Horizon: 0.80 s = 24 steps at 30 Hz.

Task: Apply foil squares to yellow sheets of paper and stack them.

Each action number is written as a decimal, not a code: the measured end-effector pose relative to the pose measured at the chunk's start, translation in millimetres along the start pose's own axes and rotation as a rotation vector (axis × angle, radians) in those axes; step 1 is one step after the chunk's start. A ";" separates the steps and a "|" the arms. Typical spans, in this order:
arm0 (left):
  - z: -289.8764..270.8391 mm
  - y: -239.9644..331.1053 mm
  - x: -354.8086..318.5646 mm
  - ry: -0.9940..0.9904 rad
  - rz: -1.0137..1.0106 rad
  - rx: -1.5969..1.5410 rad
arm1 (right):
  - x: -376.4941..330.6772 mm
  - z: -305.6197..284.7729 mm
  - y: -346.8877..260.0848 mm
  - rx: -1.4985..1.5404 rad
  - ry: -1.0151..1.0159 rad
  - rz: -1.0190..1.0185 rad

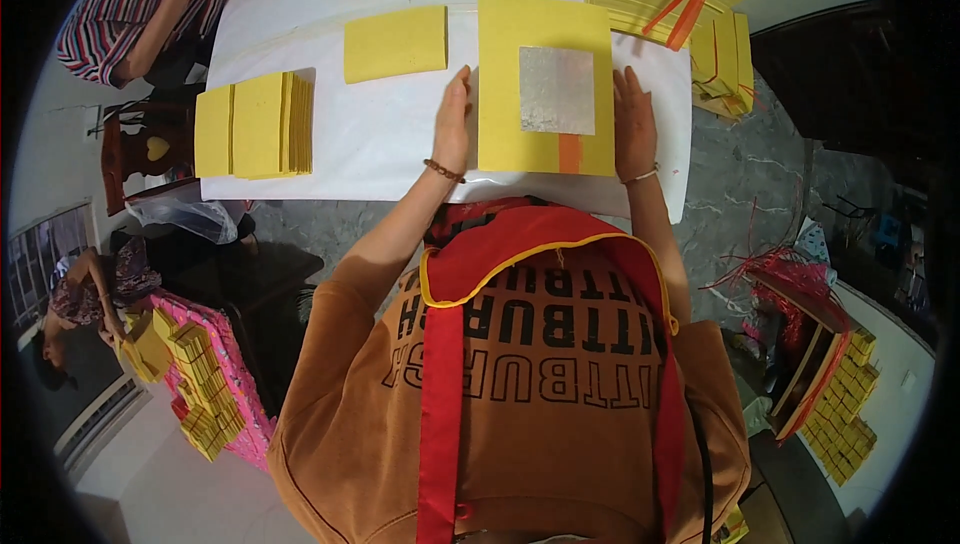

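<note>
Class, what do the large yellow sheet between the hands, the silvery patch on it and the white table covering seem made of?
Yellow sheet: probably paper, matt, with crisp straight edges. Silvery patch: likely metallic foil, shiny and finely crinkled. White table covering: perhaps plastic, smooth with a slight sheen.

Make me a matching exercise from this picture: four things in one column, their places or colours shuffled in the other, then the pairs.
Things:
1. Left hand
2. Silver square
3. Apron
4. Right hand

Places or colours:
A. Red with yellow edging
B. By the right edge of the large yellow paper
C. By that paper's left edge
D. On that paper, above an orange strip

Pairs: 1-C, 2-D, 3-A, 4-B
</note>
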<state>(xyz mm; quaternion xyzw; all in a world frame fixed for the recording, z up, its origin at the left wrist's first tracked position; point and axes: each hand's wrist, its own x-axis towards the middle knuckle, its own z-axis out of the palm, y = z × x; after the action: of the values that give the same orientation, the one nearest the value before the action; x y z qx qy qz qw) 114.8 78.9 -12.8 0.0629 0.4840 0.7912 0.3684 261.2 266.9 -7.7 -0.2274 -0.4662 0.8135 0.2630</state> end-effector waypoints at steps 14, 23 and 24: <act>31.0 70.9 -30.4 -0.847 0.933 1.532 | -25.8 2.5 -27.9 -0.703 -0.309 -0.164; 30.5 72.7 -13.5 -0.663 0.571 1.219 | -22.1 0.5 -27.0 -0.581 -0.242 -0.110; 33.2 76.3 -14.3 -0.631 0.438 1.194 | -21.3 -1.0 -24.6 -0.563 -0.240 -0.087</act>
<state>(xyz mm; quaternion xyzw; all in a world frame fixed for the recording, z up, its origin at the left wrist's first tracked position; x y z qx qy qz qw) 100.4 73.7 70.3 0.5760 0.6816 0.3905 0.2262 283.3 264.4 16.0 -0.1734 -0.7104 0.6612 0.1675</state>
